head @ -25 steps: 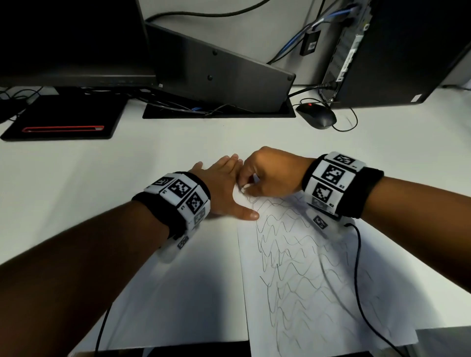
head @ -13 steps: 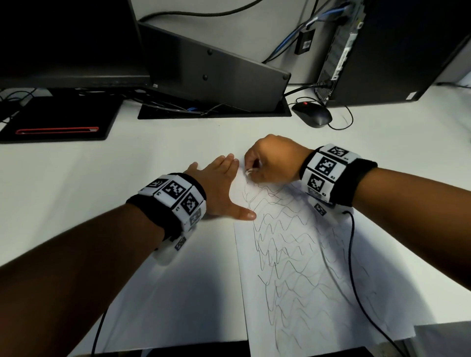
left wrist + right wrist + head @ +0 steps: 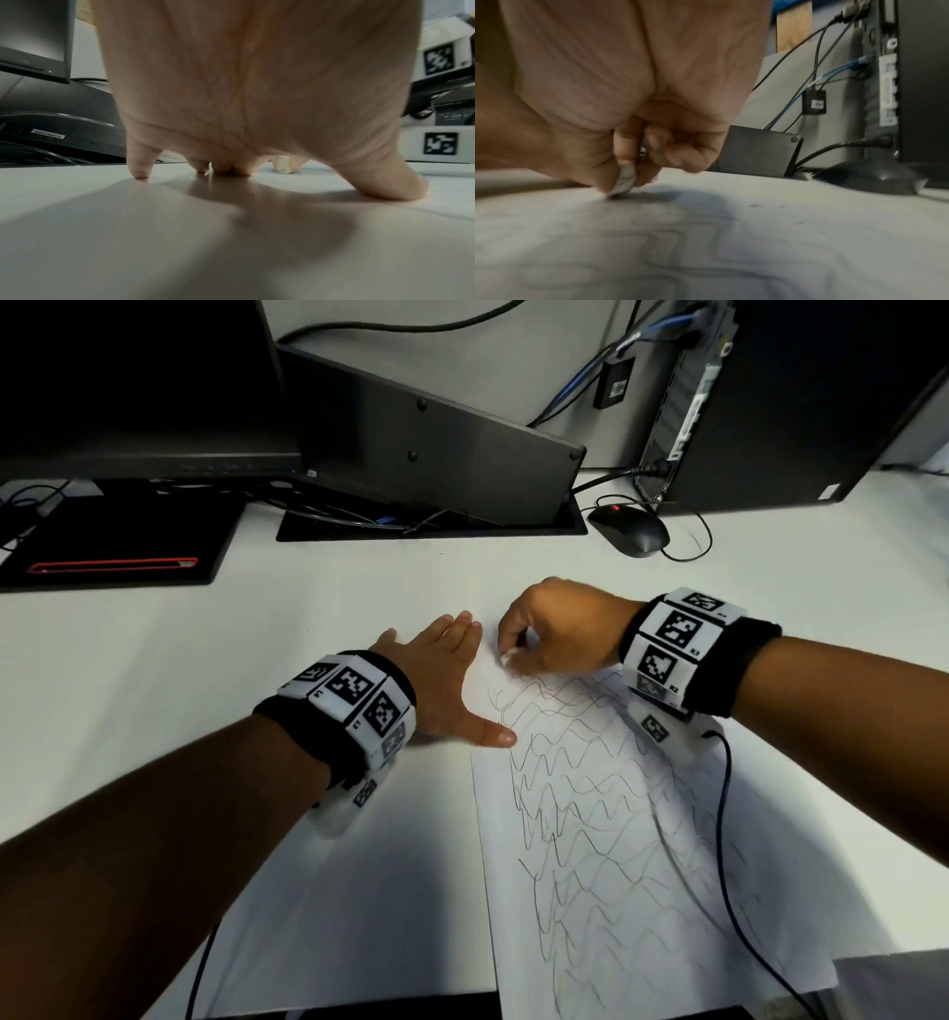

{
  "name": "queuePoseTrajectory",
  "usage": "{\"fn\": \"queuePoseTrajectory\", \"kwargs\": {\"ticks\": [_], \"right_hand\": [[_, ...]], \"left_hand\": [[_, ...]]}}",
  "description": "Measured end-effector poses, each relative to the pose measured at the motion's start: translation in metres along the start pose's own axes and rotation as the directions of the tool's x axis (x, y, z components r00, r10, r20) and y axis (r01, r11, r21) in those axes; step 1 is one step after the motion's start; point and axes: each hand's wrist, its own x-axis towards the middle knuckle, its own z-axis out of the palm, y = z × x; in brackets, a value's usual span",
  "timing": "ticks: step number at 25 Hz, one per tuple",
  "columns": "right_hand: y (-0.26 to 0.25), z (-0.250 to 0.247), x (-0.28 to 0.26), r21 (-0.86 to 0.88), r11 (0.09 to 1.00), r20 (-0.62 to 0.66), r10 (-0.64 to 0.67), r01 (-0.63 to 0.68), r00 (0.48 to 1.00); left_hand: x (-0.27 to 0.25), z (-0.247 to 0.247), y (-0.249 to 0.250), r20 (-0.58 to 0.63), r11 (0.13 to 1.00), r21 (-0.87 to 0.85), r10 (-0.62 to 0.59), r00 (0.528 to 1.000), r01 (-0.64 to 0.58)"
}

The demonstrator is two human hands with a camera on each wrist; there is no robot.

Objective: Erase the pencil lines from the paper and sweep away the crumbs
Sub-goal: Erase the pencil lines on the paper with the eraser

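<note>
A white sheet of paper (image 3: 642, 855) covered in wavy pencil lines (image 3: 580, 793) lies on the desk. My right hand (image 3: 557, 629) pinches a small white eraser (image 3: 508, 657) between thumb and fingers and holds its tip on the paper's far left corner. The eraser (image 3: 623, 183) touches the sheet in the right wrist view, and the eraser (image 3: 282, 164) shows past the fingers in the left wrist view. My left hand (image 3: 447, 675) lies flat with straight fingers beside the corner, its thumb on the sheet's left edge. A few dark crumbs (image 3: 754, 205) lie near the eraser.
A second blank sheet (image 3: 359, 891) lies left of the drawn one. A black mouse (image 3: 629, 531) with its cable sits behind the hands. A monitor base (image 3: 426, 454), a computer tower (image 3: 801, 397) and a black pad (image 3: 113, 541) line the back of the white desk (image 3: 154, 660).
My right hand with the eraser has shifted away from me and slightly right along the paper's top corner, then come back a little. The left hand has stayed flat in place.
</note>
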Motion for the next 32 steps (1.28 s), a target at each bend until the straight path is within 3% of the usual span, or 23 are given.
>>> {"fn": "queuePoseTrajectory", "kwargs": {"ticks": [2, 6, 9, 13, 16, 20, 24, 28, 31, 32], "right_hand": [[0.003, 0.0, 0.0, -0.037, 0.999, -0.064, 0.025, -0.027, 0.998], [-0.006, 0.0, -0.003, 0.016, 1.0, 0.056, -0.018, 0.017, 0.998], [0.001, -0.002, -0.002, -0.065, 0.997, -0.051, 0.045, -0.048, 0.998], [-0.009, 0.005, 0.002, 0.003, 1.0, -0.008, -0.022, 0.022, 1.0], [-0.009, 0.004, 0.008, -0.051, 0.999, -0.069, -0.005, 0.002, 0.998], [-0.014, 0.004, 0.009, 0.008, 0.998, 0.037, -0.07, 0.07, 0.997], [-0.006, 0.004, 0.009, -0.052, 0.998, -0.073, -0.021, 0.017, 0.997], [-0.007, 0.001, 0.003, -0.001, 1.0, 0.047, -0.024, 0.024, 0.999], [0.004, -0.003, 0.0, -0.056, 0.997, -0.072, 0.056, -0.06, 0.996], [0.004, -0.001, 0.0, -0.054, 0.997, -0.06, 0.043, -0.047, 0.997]], "left_hand": [[0.0, 0.0, 0.0, -0.005, 1.0, 0.002, 0.002, 1.0, -0.002], [-0.002, 0.0, 0.0, 0.007, 1.0, 0.004, -0.003, 1.0, 0.003], [-0.001, 0.0, 0.0, 0.0, 1.0, 0.008, 0.001, 1.0, -0.001], [0.0, 0.001, -0.002, 0.007, 1.0, -0.012, 0.001, 1.0, -0.001], [0.002, 0.001, -0.003, 0.003, 0.999, -0.032, 0.019, 1.0, -0.019], [0.0, 0.001, -0.004, 0.011, 0.998, -0.05, 0.027, 1.0, -0.026], [0.002, 0.001, -0.003, -0.003, 0.999, -0.034, 0.019, 1.0, -0.019], [0.001, 0.002, -0.004, 0.012, 1.0, -0.013, 0.01, 1.0, -0.009], [0.001, 0.001, -0.002, 0.002, 1.0, 0.0, 0.01, 1.0, -0.01], [0.001, 0.001, -0.002, 0.001, 1.0, -0.001, 0.009, 1.0, -0.009]]}}
